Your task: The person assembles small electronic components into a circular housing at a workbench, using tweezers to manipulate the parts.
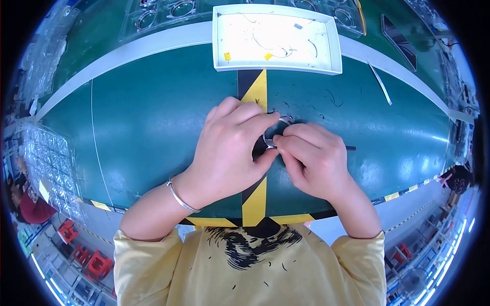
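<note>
One wide fisheye view from the wearer's head, above the near edge of the green table (148, 132), facing steeply down, left hand (229, 140) and right hand (317, 159) close below, over the table, table edges bowing outward

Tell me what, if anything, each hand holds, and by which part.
Left hand: silver ring-shaped part, by its rim. Right hand: slim dark-ended tool, apparently pinched near its metal tip.
</note>
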`<act>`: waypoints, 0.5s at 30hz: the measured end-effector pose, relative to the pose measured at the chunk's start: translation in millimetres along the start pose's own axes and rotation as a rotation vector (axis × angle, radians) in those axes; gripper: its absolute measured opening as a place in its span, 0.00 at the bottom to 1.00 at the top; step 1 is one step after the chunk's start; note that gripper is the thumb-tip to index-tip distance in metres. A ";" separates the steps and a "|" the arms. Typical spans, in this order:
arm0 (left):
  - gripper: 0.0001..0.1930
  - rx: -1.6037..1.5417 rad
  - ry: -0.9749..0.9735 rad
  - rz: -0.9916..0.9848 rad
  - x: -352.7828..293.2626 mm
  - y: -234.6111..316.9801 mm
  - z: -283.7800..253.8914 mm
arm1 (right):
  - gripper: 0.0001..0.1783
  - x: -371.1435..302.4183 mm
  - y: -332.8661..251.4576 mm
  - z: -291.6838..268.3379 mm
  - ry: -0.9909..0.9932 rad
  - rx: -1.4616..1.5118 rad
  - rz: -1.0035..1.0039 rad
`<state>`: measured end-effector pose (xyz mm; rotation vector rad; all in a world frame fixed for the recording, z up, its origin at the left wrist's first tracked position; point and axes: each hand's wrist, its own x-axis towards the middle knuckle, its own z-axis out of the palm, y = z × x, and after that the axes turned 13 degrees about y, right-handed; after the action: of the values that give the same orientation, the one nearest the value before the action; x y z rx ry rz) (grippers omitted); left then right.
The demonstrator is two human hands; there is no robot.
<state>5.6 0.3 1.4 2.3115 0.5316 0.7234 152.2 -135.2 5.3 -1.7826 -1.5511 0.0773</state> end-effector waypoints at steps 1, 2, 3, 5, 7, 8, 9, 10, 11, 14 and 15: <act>0.24 0.005 -0.013 -0.001 0.5 0.4 0.1 | 0.09 0.7 0.0 0.8 0.016 -0.005 0.001; 0.24 0.005 -0.014 0.000 0.0 0.2 0.0 | 0.09 0.8 -1.3 2.3 0.017 -0.005 0.003; 0.24 0.004 -0.004 0.002 -0.4 -0.3 -0.1 | 0.08 1.4 -2.9 4.5 0.027 -0.013 0.017; 0.24 0.004 0.010 0.002 -0.7 -1.3 0.4 | 0.08 1.4 -3.3 5.6 0.034 -0.019 0.028; 0.24 0.006 0.023 0.009 -0.8 -2.0 1.6 | 0.07 0.8 -0.4 4.0 0.021 0.040 0.043; 0.24 0.007 0.028 0.010 -1.3 -1.6 1.5 | 0.07 -0.4 0.0 3.3 0.020 0.039 0.038; 0.24 0.004 0.027 0.012 -1.4 -0.4 2.3 | 0.07 -2.6 0.6 2.5 0.037 0.042 0.035; 0.24 0.001 0.025 0.014 -1.5 0.5 2.8 | 0.07 -3.5 0.6 2.6 0.055 0.044 0.032; 0.24 0.002 0.023 0.014 -1.5 0.4 3.4 | 0.07 -2.3 -0.1 4.3 0.056 0.045 0.033; 0.24 -0.003 0.053 0.005 -1.6 -1.3 4.3 | 0.07 1.5 -1.2 7.6 0.079 0.019 0.052; 0.23 -0.002 0.050 0.009 -1.6 -1.8 4.0 | 0.08 2.0 -0.5 6.4 0.054 0.033 0.058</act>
<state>6.5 -1.0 -2.9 2.3002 0.5432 0.7875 149.0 -130.3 1.9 -1.7897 -1.4523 0.0817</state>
